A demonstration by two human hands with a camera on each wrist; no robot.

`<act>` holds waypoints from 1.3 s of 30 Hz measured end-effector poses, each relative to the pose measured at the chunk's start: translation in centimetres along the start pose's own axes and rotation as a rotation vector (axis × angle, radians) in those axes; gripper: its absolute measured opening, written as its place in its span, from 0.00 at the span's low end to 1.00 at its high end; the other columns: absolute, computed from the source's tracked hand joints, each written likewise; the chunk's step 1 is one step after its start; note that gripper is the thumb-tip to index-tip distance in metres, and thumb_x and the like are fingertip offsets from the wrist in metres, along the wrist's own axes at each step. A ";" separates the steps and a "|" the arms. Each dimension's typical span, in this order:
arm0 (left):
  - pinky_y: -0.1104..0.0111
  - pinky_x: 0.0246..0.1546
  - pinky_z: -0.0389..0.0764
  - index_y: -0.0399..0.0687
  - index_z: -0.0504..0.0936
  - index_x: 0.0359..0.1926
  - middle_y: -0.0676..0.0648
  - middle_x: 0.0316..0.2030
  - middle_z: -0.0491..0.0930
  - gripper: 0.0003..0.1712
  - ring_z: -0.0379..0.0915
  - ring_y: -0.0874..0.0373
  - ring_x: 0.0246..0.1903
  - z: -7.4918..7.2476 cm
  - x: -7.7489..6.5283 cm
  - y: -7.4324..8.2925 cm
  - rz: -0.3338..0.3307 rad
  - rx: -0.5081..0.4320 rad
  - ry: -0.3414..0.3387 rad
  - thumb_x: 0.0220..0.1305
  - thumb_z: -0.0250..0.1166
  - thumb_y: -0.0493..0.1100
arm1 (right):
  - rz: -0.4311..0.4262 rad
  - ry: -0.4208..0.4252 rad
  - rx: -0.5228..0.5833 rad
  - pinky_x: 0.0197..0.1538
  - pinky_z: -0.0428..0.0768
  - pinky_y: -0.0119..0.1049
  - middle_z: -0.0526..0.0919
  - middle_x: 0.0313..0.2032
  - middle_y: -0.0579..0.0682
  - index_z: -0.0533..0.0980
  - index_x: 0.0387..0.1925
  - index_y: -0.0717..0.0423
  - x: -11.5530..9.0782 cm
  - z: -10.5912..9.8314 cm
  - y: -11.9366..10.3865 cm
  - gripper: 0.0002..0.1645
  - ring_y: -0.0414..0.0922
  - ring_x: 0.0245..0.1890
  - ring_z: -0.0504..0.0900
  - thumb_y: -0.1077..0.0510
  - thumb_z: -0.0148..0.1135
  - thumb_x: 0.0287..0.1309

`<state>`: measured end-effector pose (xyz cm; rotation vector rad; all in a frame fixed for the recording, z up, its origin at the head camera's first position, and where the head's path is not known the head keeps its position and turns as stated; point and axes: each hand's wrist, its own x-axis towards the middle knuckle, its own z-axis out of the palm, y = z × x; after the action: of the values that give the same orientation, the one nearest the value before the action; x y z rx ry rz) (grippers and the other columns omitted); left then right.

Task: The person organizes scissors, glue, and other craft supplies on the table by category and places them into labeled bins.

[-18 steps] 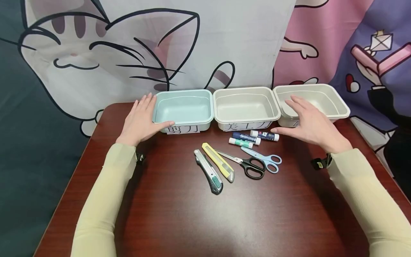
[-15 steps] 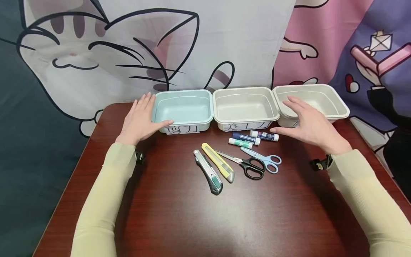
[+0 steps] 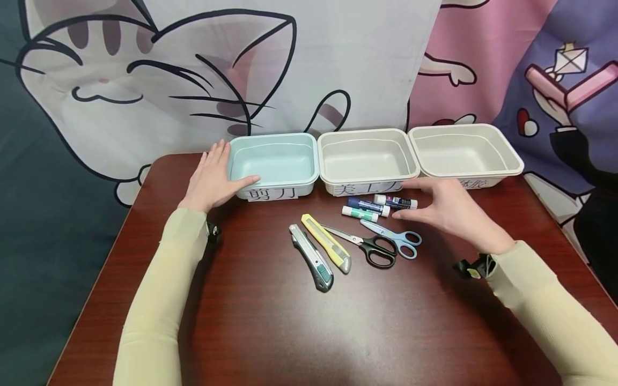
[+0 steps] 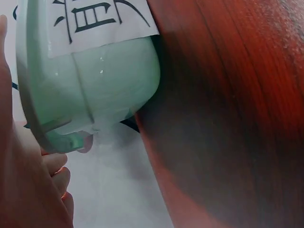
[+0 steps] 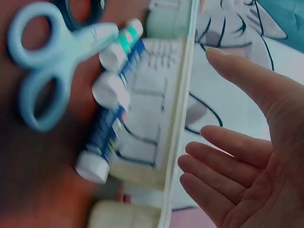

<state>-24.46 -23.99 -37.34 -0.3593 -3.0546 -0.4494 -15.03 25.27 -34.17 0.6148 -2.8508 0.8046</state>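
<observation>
Because the glue sticks lie bunched on the desk beside the middle bin, the right hand, fingers wide and empty, could set one rolling, and the left hand, fingers spread, might jog the blue bin.

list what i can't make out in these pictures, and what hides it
Head view: part of the right box label, behind the right hand.
Left wrist view: part of the blue box label, cut off by the top edge.
Right wrist view: print on the glue sticks, blurred; most of the black scissors, cut off above.
</observation>
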 end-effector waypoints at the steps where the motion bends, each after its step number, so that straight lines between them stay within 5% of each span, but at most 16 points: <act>1: 0.52 0.76 0.33 0.36 0.40 0.81 0.38 0.80 0.37 0.70 0.31 0.45 0.78 0.1 0.1 0.0 -0.003 -0.002 -0.003 0.59 0.53 0.83 | -0.013 -0.011 -0.002 0.46 0.78 0.45 0.88 0.43 0.50 0.85 0.52 0.56 -0.2 0.4 -0.1 0.35 0.46 0.39 0.83 0.43 0.84 0.43; 6: 0.53 0.76 0.31 0.36 0.38 0.80 0.38 0.80 0.35 0.72 0.29 0.47 0.79 0.5 0.1 -0.2 -0.028 -0.013 -0.031 0.57 0.53 0.83 | -0.061 -0.075 0.016 0.38 0.81 0.42 0.89 0.40 0.47 0.87 0.47 0.55 -1.2 2.4 -0.7 0.28 0.42 0.33 0.84 0.48 0.85 0.44; 19: 0.54 0.76 0.34 0.36 0.36 0.80 0.38 0.80 0.35 0.74 0.29 0.47 0.79 0.8 0.1 -0.2 -0.029 -0.014 -0.044 0.56 0.55 0.84 | -0.062 -0.177 0.017 0.39 0.83 0.42 0.88 0.33 0.43 0.89 0.38 0.57 -3.3 6.0 -2.0 0.19 0.42 0.34 0.85 0.53 0.84 0.43; 32: 0.56 0.76 0.32 0.35 0.36 0.80 0.38 0.80 0.34 0.74 0.28 0.47 0.79 0.7 0.2 -0.3 -0.026 -0.019 -0.046 0.56 0.55 0.83 | -0.064 -0.194 -0.087 0.35 0.81 0.45 0.85 0.29 0.43 0.89 0.33 0.56 -3.9 7.4 -3.0 0.10 0.44 0.31 0.82 0.59 0.80 0.47; 39: 0.55 0.76 0.33 0.35 0.36 0.80 0.38 0.80 0.35 0.74 0.28 0.47 0.79 0.7 0.2 -0.3 -0.028 -0.025 -0.051 0.56 0.54 0.83 | -0.008 -0.209 -0.059 0.28 0.79 0.40 0.82 0.21 0.37 0.88 0.33 0.57 -3.5 7.4 -3.0 0.08 0.35 0.23 0.77 0.59 0.76 0.48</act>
<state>-24.68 -23.99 -38.11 -0.3350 -3.1091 -0.4882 -10.60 20.25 -39.84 0.7431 -3.0443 0.6903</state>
